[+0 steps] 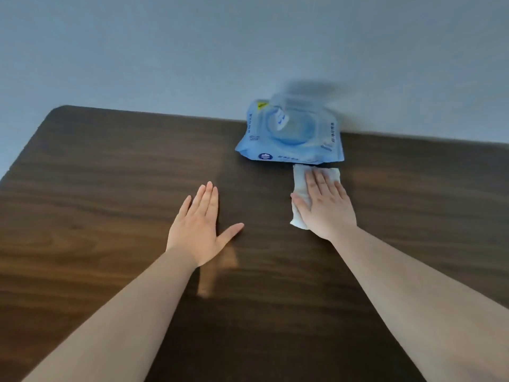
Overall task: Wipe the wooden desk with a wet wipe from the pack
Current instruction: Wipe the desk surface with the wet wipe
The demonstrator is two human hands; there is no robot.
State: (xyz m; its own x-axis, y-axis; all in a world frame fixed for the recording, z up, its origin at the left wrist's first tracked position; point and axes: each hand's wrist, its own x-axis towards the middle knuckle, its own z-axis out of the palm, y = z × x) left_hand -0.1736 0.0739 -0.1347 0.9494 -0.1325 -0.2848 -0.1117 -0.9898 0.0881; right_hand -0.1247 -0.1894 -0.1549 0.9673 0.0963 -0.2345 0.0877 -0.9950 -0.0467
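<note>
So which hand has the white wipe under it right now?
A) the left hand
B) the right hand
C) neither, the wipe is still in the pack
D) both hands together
B: the right hand lies flat on the white wipe, pressing it to the wooden desk just in front of the blue pack, while the left hand rests bare on the wood.

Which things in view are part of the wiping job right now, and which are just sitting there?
In the job:
- wet wipe, pressed flat under the right hand
- wooden desk
- blue wipe pack, lid open, at the far edge just beyond the wipe

Just there:
- left hand, open and flat on the desk, holding nothing
- grey wall behind
</note>
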